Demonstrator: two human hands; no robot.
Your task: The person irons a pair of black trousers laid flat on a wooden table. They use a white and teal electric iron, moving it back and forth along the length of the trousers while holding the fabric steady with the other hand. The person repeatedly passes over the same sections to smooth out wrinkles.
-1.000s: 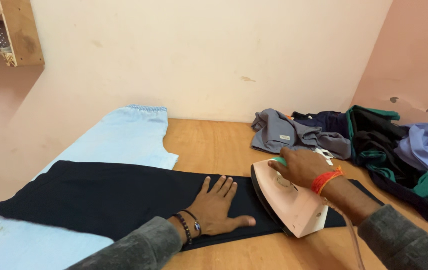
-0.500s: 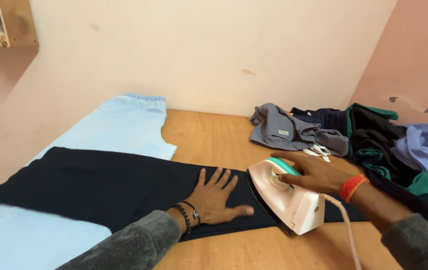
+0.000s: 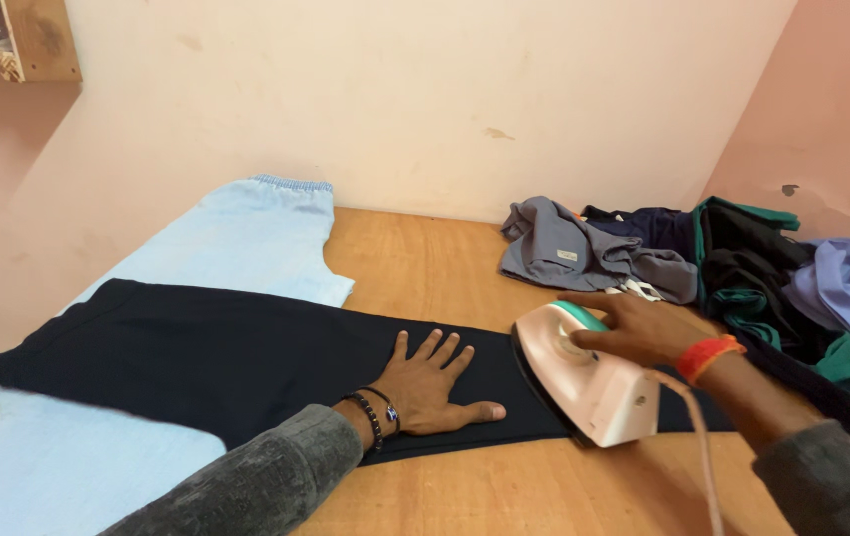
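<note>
1. A pale blue cloth [image 3: 236,238] lies along the left of the counter [image 3: 425,258]; across it, running right, lie the dark trousers [image 3: 197,357], spread flat.
2. The left hand [image 3: 430,392] is released, palm down and fingers spread on the trousers; it grasps nothing and only presses the fabric flat; the trousers lie under it and run well off to its left.
3. Just right of that hand stands the iron [image 3: 589,382], its soleplate tilted up off the fabric with the heel end down near the trousers' near edge; hand and iron are near but apart.
4. The right hand [image 3: 634,328] is clenched over the iron's top, grasping its handle; the cord [image 3: 703,457] trails toward the near edge.
5. A pile of clothes [image 3: 743,278] lies at the far right, behind the iron.
6. The step in hand looks like ironing the trousers, between strokes; a next stroke would call for laying the soleplate flat and clearing the left fingers from its path.
</note>
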